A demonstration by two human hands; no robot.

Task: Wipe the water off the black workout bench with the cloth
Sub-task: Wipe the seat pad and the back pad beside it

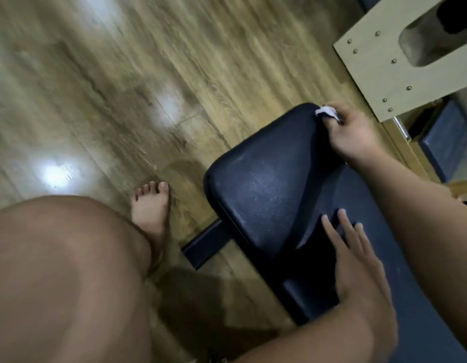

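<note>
Dim, warm indoor light from above. Three white glare patches on the wood floor, which is streaked by motion blur, worst upper left. My knee is soft. The bench pad carries a faint speckled sheen; my left hand and right hand throw dark shadows across it. The cloth in my right grip is nearly blown white. Wide-angle stretch at the edges.

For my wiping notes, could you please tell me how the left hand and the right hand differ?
The right hand grips the white cloth; the left hand holds nothing. The right hand's fingers are curled; the left hand's are straight and spread. The right hand is at the bench's far corner; the left hand is nearer the person. Both are at the bench.
</note>
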